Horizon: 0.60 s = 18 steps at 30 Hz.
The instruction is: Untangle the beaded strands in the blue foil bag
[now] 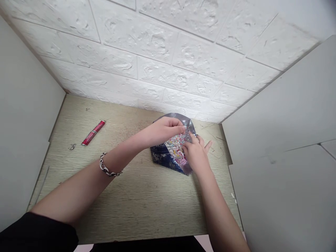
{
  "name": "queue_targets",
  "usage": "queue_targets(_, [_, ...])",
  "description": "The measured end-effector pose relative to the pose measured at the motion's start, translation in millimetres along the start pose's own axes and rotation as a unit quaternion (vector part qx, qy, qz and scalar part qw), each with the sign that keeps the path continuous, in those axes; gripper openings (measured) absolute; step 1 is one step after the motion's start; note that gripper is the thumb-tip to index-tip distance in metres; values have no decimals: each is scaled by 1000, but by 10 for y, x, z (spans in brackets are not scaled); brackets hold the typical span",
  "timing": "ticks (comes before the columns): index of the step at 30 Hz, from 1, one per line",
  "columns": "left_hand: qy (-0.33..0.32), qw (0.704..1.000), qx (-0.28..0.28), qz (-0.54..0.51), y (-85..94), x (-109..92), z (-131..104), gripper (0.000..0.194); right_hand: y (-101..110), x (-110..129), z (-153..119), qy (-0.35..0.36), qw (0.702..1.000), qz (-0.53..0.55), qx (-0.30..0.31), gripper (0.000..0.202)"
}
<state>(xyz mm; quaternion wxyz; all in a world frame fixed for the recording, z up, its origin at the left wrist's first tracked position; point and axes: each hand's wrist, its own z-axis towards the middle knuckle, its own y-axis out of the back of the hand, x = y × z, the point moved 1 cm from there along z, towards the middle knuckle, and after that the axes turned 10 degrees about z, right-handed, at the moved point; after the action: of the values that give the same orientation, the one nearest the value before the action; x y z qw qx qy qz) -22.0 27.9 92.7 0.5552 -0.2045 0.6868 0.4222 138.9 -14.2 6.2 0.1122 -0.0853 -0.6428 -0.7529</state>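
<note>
An opened bag (164, 157), dark blue outside and silvery inside, lies on the table with many small beads (176, 141) in white, pink, yellow and other pale colours. Over its left side reaches my left hand (164, 130), thumb and forefinger pinched together. A thin, needle-like piece sticks out from that pinch; its exact kind is too small to make out. My right hand (196, 151) is at the bag's right side, over the beads. Its forefinger is close to the left fingertips, the thumb is apart from it, and the little finger sticks out. I see nothing held in it.
A red narrow packet (93, 133) lies on the wooden table (141, 203) to the left, near small shiny bits (72, 146). Thin wire-like strands (216, 141) are scattered right of the bag. A white brick-patterned wall (154, 70) and grey side panels (283, 168) enclose the table.
</note>
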Motion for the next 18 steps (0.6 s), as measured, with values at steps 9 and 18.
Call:
queue_targets(9, [-11,998,5,65,0,64,29,23,22,38,8,0,1000,-7,-3,23])
queue_targets(18, [-5,992,12,123,-21,108,41,25,-34,19,31,35,999,-5,11,25])
